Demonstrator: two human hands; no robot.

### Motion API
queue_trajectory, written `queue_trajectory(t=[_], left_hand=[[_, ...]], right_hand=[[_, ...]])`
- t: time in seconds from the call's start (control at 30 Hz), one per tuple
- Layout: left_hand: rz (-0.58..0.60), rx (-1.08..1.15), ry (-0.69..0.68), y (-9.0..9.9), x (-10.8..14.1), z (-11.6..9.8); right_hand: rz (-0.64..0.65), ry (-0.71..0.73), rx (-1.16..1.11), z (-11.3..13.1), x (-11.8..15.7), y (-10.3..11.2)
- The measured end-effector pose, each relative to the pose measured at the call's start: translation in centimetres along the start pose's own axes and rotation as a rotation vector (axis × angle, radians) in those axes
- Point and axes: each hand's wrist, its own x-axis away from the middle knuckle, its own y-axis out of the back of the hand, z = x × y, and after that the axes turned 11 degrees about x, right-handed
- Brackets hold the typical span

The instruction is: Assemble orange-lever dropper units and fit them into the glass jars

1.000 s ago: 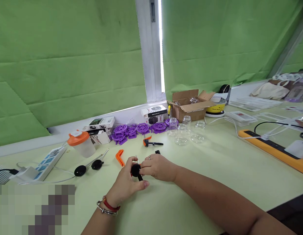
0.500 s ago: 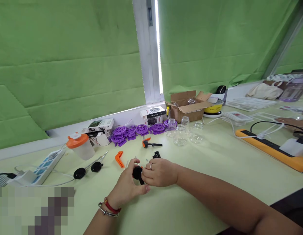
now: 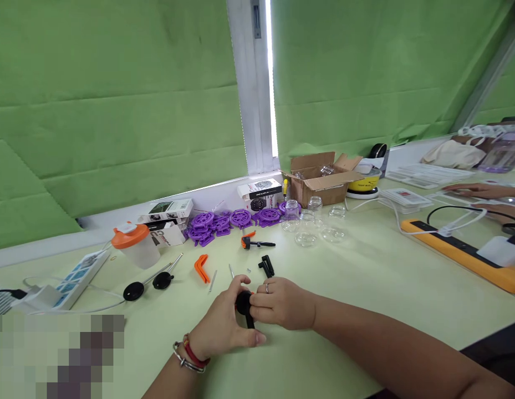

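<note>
My left hand [image 3: 224, 318] curls around a small black round part with a straight arm [image 3: 243, 303], thumb below and forefinger above. A bit of orange shows at its rim. Pressed against the part's right side are the closed fingers of my right hand [image 3: 278, 303]; whether they pinch a smaller piece is hidden. Just beyond my hands lie black elbow-shaped pieces [image 3: 266, 266], thin metal rods [image 3: 213, 281] and a tiny screw-like bit [image 3: 249, 270]. Orange angled pieces [image 3: 202, 269] rest to the left, and a black and orange assembly [image 3: 257, 243] lies farther back.
Purple wheel-like parts [image 3: 240, 218], clear cups [image 3: 306, 238] and an open cardboard box [image 3: 330, 185] line the back. Left are black discs on rods [image 3: 133, 291], an orange-lidded cup [image 3: 136, 246] and a power strip [image 3: 80, 280]. Another person's hand [image 3: 473, 190] is far right, beyond an orange bar [image 3: 460, 252].
Both my hands have shifted slightly right and nearer with the black part between them. The black elbow pieces and thin rods show more fully. The other person's hand has come farther into view.
</note>
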Motion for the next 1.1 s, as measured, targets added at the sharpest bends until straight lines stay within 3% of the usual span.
queue_trajectory(t=[0.37, 0.6, 1.1], left_hand=[[0.039, 0.136, 0.005, 0.5, -0.2, 0.2], [0.047, 0.149, 0.021, 0.5, -0.3, -0.2], [0.060, 0.148, 0.010, 0.7, -0.2, -0.1]], right_hand=[[-0.010, -0.098, -0.092, 0.2, 0.3, -1.5], [-0.025, -0.189, -0.220, 0.1, -0.1, -1.2], [-0.028, -0.221, -0.238, 0.6, -0.1, -1.6]])
